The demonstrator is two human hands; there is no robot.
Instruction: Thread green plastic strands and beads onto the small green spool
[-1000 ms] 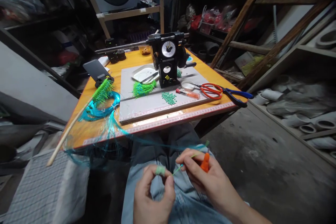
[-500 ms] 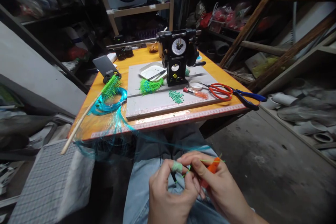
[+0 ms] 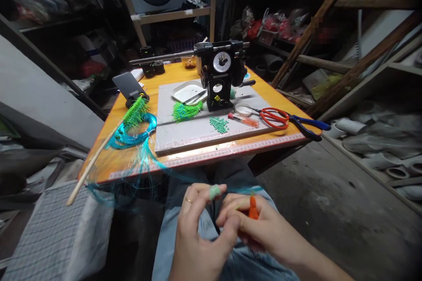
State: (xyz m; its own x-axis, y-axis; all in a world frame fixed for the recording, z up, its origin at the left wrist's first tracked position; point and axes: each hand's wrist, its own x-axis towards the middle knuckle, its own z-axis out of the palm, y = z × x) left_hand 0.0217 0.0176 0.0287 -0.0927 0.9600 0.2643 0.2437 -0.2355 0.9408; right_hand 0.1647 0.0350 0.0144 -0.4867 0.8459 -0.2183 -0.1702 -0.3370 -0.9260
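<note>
Left hand: our left hand (image 3: 198,246) is over our lap below the bench (image 3: 211,151) edge, fingers curled, a green wrap (image 3: 214,191) on the raised fingertip; whether it pinches anything we cannot tell.
Right hand: our right hand (image 3: 263,232) is closed around a small orange tool (image 3: 252,208), tip pointing up and away from us.
Thread: a thin green strand (image 3: 242,204) lies just left of the tool, running towards the left fingertips.
Key relation: hands touch; tool upright, between both, nearer our right.
Bench: teal fibres (image 3: 138,134) trail off its edge towards our lap; green beads (image 3: 220,124) and red scissors (image 3: 275,116) lie well apart from us.
</note>
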